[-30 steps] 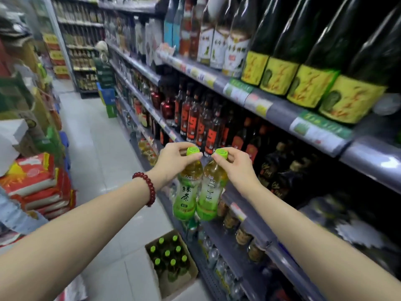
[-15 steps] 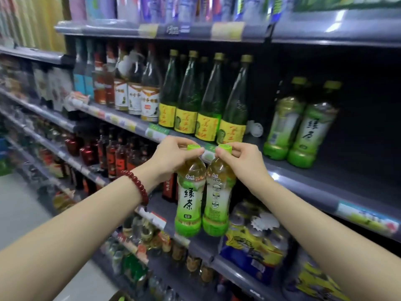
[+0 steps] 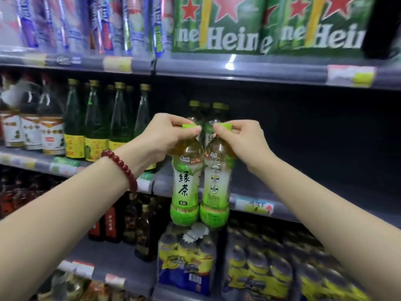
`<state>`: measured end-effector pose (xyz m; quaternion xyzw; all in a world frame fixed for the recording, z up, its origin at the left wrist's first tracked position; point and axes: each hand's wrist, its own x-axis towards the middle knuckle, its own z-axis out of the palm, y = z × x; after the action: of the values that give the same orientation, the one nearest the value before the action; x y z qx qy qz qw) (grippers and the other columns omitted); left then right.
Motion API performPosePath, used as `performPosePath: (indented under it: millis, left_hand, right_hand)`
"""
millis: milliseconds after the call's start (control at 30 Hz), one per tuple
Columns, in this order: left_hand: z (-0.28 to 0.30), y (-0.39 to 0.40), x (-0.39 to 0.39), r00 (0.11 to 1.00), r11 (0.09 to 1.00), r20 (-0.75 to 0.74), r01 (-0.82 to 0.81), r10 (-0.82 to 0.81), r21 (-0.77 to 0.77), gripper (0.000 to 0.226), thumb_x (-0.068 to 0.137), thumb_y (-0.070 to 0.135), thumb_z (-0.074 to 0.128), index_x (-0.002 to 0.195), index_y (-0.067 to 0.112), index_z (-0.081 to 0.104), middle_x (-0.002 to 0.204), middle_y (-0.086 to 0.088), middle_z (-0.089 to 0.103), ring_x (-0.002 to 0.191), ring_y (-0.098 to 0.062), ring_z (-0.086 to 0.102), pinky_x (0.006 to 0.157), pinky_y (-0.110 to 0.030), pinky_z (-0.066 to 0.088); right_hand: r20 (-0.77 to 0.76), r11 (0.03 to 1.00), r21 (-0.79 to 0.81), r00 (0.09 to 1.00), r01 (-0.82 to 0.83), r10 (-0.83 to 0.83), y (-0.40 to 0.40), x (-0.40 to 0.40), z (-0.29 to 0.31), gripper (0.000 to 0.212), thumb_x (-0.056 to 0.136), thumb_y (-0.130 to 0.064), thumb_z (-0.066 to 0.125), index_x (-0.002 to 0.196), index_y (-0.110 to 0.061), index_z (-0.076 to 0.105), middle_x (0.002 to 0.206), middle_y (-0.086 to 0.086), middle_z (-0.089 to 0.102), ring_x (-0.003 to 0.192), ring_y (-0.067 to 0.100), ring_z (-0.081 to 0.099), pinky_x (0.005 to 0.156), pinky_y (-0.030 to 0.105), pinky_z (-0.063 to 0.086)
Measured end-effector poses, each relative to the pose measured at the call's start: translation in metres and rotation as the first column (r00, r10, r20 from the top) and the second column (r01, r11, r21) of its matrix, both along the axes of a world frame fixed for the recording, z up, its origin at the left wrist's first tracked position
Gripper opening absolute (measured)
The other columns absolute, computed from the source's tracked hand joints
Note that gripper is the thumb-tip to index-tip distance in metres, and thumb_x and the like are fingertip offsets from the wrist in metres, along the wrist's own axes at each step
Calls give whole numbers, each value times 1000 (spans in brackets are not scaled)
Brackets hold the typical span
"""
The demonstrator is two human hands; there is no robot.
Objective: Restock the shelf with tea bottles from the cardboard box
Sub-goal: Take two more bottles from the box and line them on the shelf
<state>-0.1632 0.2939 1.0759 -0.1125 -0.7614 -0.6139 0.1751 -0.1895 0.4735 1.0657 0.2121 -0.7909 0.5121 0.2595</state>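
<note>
My left hand (image 3: pixel 165 135) pinches the green cap of one green tea bottle (image 3: pixel 185 187). My right hand (image 3: pixel 240 142) pinches the cap of a second tea bottle (image 3: pixel 216 190). Both bottles hang upright, side by side and touching, in front of the middle shelf's edge (image 3: pixel 256 199). Behind them, two tea bottles (image 3: pixel 206 111) stand on that shelf, mostly hidden by my hands and the held bottles. The cardboard box is out of view.
To the right of the shelved tea bottles the middle shelf (image 3: pixel 314 148) is dark and bare. Green glass bottles (image 3: pixel 95 127) stand to the left. Green beer packs (image 3: pixel 271 25) fill the shelf above. Wrapped bottle packs (image 3: pixel 186 257) sit below.
My view has swung right and up along the shelves. Both hands have lifted the two bottles higher, in front of the tea bottles standing on the middle shelf.
</note>
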Motion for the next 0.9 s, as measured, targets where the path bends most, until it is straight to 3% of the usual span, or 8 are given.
performPosePath:
  millis: [200, 300, 500, 667, 800, 900]
  left_hand:
    - [32, 43, -2, 992, 996, -99, 85, -83, 16, 23, 78, 16, 74, 97, 4, 72, 76, -8, 68, 56, -10, 64, 49, -22, 54]
    - [44, 64, -4, 981, 995, -173, 95, -87, 38, 21, 77, 14, 75, 95, 4, 72, 78, -9, 68, 64, -16, 65, 54, -23, 56]
    - [34, 98, -24, 944, 996, -328, 68, -45, 60, 26, 72, 15, 80, 97, 12, 72, 85, -1, 73, 78, -10, 68, 75, -24, 55]
    - [15, 115, -41, 942, 994, -330, 88, -60, 71, 27, 73, 18, 79, 98, 18, 71, 93, 0, 74, 90, -11, 70, 82, -27, 56]
    - [24, 126, -56, 947, 986, -304, 140, -105, 93, 29, 72, 14, 79, 100, 13, 71, 87, 0, 73, 82, -8, 69, 79, -24, 54]
    - [20, 131, -74, 958, 991, -274, 112, -87, 77, 36, 72, 24, 79, 106, 18, 69, 95, 3, 73, 94, -10, 68, 90, -33, 55]
  right_hand:
    - [-77, 997, -50, 995, 55, -59, 41, 12, 33, 26, 82, -40, 69, 76, -15, 76, 78, 9, 76, 82, 26, 73, 83, 47, 58]
    - [-108, 994, -81, 991, 68, -77, 59, 14, 46, 19, 82, -36, 71, 78, -18, 75, 79, 1, 76, 82, 17, 73, 85, 44, 58]
    - [-201, 983, -132, 967, 130, -155, 87, 10, 45, 7, 79, -29, 75, 83, -24, 72, 83, -6, 75, 85, 10, 71, 89, 38, 57]
    - [-211, 980, -97, 958, 175, -192, 102, 3, 27, 10, 81, -28, 74, 89, -23, 71, 83, -10, 73, 86, 6, 70, 89, 35, 56]
    - [-170, 971, -132, 960, 200, -221, 112, -13, 24, 6, 82, -33, 73, 85, -28, 71, 82, -14, 73, 87, 4, 69, 94, 40, 54]
    - [-145, 965, -135, 959, 224, -243, 115, -27, 24, 3, 83, -37, 71, 83, -34, 69, 82, -17, 72, 91, 3, 68, 97, 39, 52]
